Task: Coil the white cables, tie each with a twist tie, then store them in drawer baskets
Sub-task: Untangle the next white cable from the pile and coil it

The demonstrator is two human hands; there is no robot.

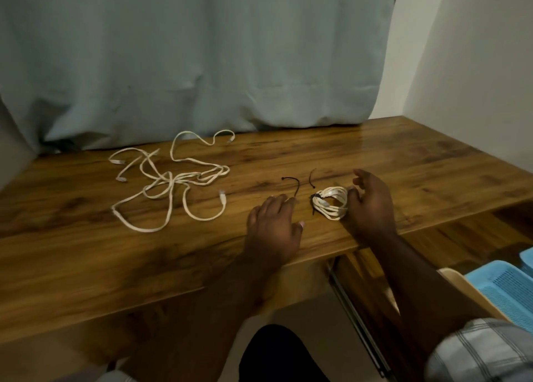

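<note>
Cable coil, tied, looks light and springy; my right hand touches its right side with loose fingers, left hand flat, holding nothing.

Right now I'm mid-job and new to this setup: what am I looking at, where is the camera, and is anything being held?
There is no machine here. One camera, worn on a person's head, looks forward and down at their two bare hands.

The surface is a wooden table against a pale curtain. Far left lies a loose tangle of white cables. Two black twist ties lie free near the middle. One coiled cable, already tied, sits near the front edge.

The left hand rests flat and holds nothing. The right hand, fingers relaxed, touches the coil's right side without gripping it. Blue baskets sit in an open drawer, lower right.
</note>
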